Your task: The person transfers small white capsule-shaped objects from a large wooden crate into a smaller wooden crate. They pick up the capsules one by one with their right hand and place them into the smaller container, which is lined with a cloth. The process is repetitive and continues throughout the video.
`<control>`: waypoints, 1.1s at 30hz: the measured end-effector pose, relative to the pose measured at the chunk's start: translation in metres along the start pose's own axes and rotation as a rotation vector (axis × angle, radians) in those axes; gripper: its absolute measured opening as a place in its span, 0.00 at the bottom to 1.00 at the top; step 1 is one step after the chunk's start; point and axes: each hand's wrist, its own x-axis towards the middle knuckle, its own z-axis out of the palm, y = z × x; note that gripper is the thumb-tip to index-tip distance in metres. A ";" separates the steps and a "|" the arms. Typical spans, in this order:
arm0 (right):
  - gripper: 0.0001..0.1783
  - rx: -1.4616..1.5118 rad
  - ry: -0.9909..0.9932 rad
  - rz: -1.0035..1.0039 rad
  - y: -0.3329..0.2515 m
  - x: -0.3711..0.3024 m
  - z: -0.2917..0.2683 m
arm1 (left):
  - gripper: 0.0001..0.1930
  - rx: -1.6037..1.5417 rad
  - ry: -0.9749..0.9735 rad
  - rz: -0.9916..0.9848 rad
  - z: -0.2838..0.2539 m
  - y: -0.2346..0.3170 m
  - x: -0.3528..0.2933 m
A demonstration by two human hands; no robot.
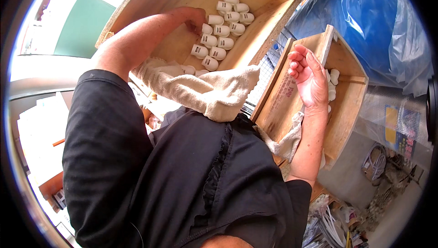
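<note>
My left hand reaches into a large wooden box, at the left end of a cluster of small white dome-ended caps. Its fingers bend downward beside the nearest caps; shadow and the hand itself hide the fingertips, so I cannot tell if they grip one. The caps lie in slanting rows, several with a small dark print on the side. My right hand is raised over a smaller wooden box, palm up, with loosely curled fingers and nothing visible in it. More white pieces sit in that box, partly behind the hand.
A beige cloth drapes over the large box's near edge, and another cloth hangs on the smaller box. Blue plastic sheeting covers the far right. A coiled cable and bundled scraps lie at lower right.
</note>
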 end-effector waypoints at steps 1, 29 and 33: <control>0.21 -0.004 -0.002 0.001 0.000 0.000 0.000 | 0.16 -0.045 0.004 0.005 0.001 0.001 -0.001; 0.12 -1.360 0.582 0.219 -0.023 -0.038 -0.198 | 0.18 0.728 0.538 0.193 -0.025 0.096 -0.064; 0.16 -1.295 0.523 0.887 0.005 -0.014 -0.191 | 0.17 0.790 0.637 0.327 -0.004 0.119 -0.088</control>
